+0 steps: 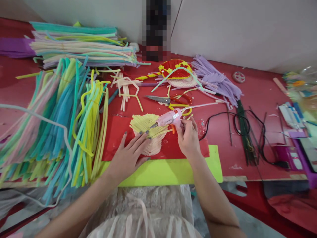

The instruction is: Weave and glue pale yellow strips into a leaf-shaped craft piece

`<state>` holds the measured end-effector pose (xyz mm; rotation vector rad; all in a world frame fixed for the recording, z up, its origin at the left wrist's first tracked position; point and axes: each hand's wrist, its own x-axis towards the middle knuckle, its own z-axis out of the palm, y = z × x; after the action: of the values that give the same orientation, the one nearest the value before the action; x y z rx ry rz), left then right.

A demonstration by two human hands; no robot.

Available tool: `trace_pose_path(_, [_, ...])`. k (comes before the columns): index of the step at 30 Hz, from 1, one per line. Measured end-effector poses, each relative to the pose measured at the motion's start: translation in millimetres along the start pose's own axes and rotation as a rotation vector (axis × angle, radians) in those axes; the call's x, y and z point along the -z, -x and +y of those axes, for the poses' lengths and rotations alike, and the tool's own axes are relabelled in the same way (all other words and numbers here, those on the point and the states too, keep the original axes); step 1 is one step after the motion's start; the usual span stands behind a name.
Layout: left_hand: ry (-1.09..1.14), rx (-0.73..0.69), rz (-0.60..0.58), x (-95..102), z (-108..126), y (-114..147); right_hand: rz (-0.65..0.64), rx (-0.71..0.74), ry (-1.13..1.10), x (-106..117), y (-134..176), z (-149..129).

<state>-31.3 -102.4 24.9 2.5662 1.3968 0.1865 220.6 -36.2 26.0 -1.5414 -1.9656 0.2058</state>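
Observation:
My right hand [189,137] is wrapped round the handle of a pink hot glue gun [170,118], with a clear glue stick [200,106] poking out of its back. Its metal nozzle points left and down at a flat piece of yellow pipe cleaners [140,124] laid side by side. Below the yellow part lies a cream pipe-cleaner part [153,147]. My left hand [131,150] lies flat with fingers outstretched, fingertips on the piece near the nozzle. Under the work is a red sheet [116,135], over a lime-green sheet [160,173].
Bundles of pastel pipe cleaners [84,49] and teal, blue and yellow ones [66,105] fill the left. Scissors [168,99] lie behind the work, near a red-and-yellow pipe-cleaner piece [175,68] and a purple bundle [218,77]. A black cord [224,114] loops at right.

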Motion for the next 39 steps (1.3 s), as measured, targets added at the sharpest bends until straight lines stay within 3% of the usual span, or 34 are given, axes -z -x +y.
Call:
trace_pose_path(6, [0.019, 0.038, 0.004, -0.2, 5, -1, 0.009, 0.049, 0.018, 8, 15, -4])
trace_pose_path(12, [0.055, 0.058, 0.016, 0.2, 8, -3, 0.016, -0.041, 0.05, 17, 37, -5])
trace_pose_path(18, [0.063, 0.054, 0.013, 0.5, 7, -2, 0.023, -0.16, 0.068, 11, 47, 2])
trace_pose_path(39, [0.054, 0.04, 0.013, -1.1, 6, -1, 0.035, -0.047, 0.233, 8, 50, 0])
